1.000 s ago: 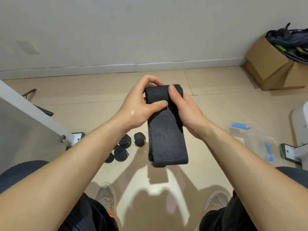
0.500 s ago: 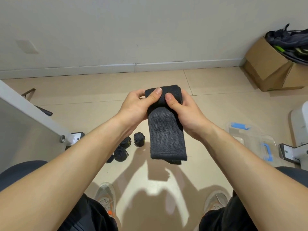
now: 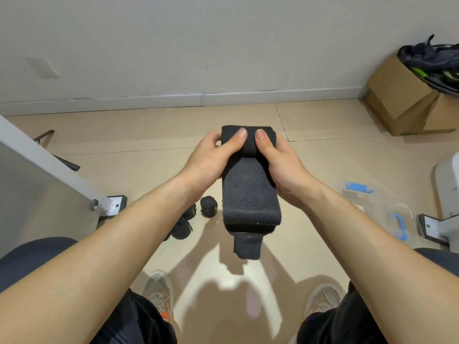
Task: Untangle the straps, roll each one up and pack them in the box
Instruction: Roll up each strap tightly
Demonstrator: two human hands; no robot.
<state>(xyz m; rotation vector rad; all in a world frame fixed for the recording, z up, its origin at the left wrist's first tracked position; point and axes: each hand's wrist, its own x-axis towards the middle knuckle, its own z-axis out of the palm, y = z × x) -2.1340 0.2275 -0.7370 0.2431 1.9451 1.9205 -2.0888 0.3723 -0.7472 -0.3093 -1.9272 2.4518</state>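
a: where's the strap right now?
b: the wide black woven elastic strap [image 3: 250, 194] is held up in front of the person, above the beige tiled floor [image 3: 323, 157]. its far end is wound into a fat roll. the loose length hangs down and ends in a narrower dark tab [image 3: 247, 247].
a: and the hands?
b: close together, both clamped on that roll. the left hand [image 3: 211, 157] grips one side and the right hand [image 3: 280, 165] the other. both thumbs [image 3: 238, 137] press flat on top, nearly touching. the fingers underneath are hidden.
a: how will it handle?
b: light and soft but springy, i'd say. the knit looks grippy rather than slick, so it shouldn't slide out. a roll like that probably loosens if the pressure lets off. nothing fragile about it.
a: so where to hold?
b: on the roll itself, thumbs over the top and fingers beneath, turning it down the hanging length with the edges lined up. the tab may be a fastener, though i can't tell for sure.
a: what else is around?
b: several small black rolled straps [image 3: 208, 206] lie on the floor just left of the hanging length. a clear plastic box with blue latches [image 3: 377, 207] sits well apart to the right, likely where they go. a brown cardboard box [image 3: 402, 100] by the pale wall [image 3: 223, 45] holds a dark tangle.
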